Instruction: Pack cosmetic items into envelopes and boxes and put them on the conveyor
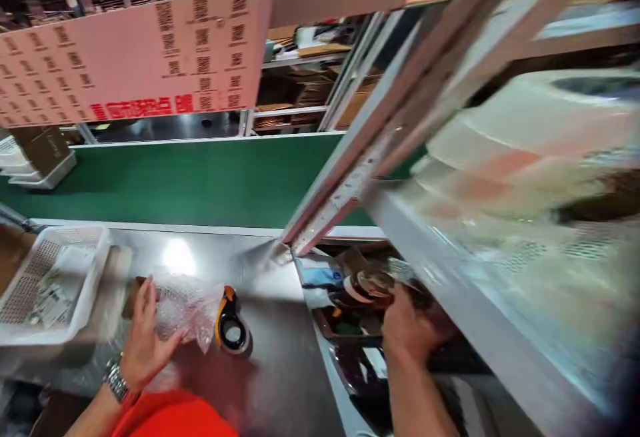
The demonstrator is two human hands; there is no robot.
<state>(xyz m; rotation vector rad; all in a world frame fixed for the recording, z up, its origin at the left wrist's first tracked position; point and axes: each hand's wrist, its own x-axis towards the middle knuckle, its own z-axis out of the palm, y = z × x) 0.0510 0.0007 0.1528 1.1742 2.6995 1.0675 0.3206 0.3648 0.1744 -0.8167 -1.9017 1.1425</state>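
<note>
My left hand (145, 344), with a metal watch (116, 378) on its wrist, rests against a bubble-wrapped parcel (180, 304) on the metal table. Its thumb and fingers are apart. Just right of the parcel lies an orange and black tape dispenser (232, 324). Under the shelf on the right, my right hand (407, 327) reaches in among mixed items. It is at the brown tape rolls (369, 285); blur and its own back hide the fingers, so I cannot tell whether it grips one.
A white perforated basket (93, 294) with small bagged items stands at the left. Beyond the table runs a green conveyor belt (200, 180). A slanting metal post (345, 204) and a shelf loaded with white rolls (525, 150) crowd the right. A pink barcode board (135, 57) hangs ahead.
</note>
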